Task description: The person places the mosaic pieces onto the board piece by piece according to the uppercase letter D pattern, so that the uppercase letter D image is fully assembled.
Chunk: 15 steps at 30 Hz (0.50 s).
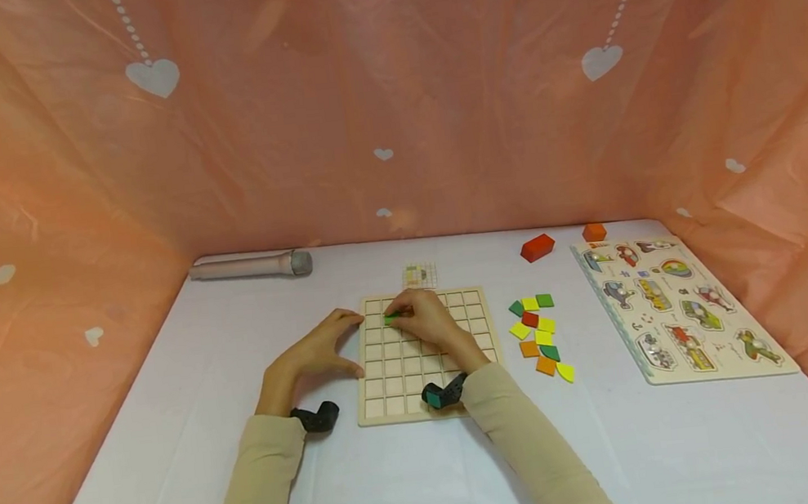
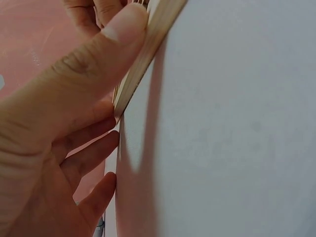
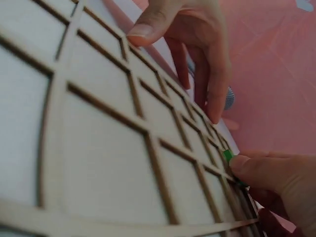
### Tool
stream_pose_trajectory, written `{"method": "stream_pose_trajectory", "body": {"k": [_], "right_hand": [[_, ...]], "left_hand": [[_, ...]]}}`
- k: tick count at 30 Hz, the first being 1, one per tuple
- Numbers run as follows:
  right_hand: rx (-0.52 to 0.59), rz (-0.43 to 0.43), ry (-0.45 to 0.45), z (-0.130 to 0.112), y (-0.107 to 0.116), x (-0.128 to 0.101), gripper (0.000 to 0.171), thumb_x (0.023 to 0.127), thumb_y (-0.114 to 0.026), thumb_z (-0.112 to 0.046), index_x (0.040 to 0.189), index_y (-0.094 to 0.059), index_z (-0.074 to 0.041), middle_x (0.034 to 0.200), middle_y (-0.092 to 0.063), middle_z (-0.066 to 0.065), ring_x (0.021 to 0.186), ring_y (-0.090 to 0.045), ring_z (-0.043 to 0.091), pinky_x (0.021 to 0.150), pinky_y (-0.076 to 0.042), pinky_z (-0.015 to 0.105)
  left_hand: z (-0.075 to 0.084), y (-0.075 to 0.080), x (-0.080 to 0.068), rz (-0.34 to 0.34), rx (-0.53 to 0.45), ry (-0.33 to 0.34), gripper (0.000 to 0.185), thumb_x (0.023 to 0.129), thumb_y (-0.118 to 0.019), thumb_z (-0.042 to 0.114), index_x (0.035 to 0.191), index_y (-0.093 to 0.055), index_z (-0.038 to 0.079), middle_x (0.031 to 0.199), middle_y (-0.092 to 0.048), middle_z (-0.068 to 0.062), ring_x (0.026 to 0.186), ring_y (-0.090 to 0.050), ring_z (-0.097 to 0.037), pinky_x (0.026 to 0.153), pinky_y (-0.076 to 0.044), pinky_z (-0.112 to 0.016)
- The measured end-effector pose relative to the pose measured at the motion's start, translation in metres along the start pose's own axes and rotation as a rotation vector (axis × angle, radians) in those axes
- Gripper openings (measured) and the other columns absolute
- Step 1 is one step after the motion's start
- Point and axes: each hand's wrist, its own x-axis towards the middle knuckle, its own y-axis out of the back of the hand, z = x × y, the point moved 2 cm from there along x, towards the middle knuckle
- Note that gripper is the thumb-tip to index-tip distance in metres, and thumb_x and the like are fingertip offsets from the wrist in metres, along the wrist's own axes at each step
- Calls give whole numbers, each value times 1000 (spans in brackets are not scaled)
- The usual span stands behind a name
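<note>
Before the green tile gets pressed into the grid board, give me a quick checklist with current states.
1. Right hand pinches the green tile: ok.
2. Tile is over the wooden grid board, in its upper rows: ok.
3. Tile square to one cell: cannot tell, fingers cover most of it.
4. Left hand steadies the board's left edge: ok, thumb against the rim.
5. Spare coloured tiles lie right of the board: ok.
6. Pattern card readable behind the board: cannot tell.

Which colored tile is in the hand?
The green tile pinched by the right hand over the wooden grid board; the others lie loose beside it.
</note>
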Motion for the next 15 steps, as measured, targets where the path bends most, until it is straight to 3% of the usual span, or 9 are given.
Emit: {"method": "stream_pose_trajectory", "body": {"k": [8, 15], "right_hand": [[-45, 43, 51, 4, -6, 0, 11, 78, -74, -9, 88, -74, -6, 94, -69, 5, 91, -62, 18, 83, -50, 25], [-50, 15, 47, 6, -3, -3, 12, 83, -69, -7, 94, -74, -6, 99, -60, 8, 94, -56, 23, 85, -48, 36]], "left_hand": [[1, 1, -2, -1, 19, 28, 90, 66, -84, 30, 137, -40, -3, 136, -39, -18, 130, -33, -35, 108, -29, -48], [2, 1, -2, 5, 31, 25, 89, 66, -84, 31, 136, -40, -3, 136, -39, -19, 129, -34, -35, 108, -30, -49]]}}
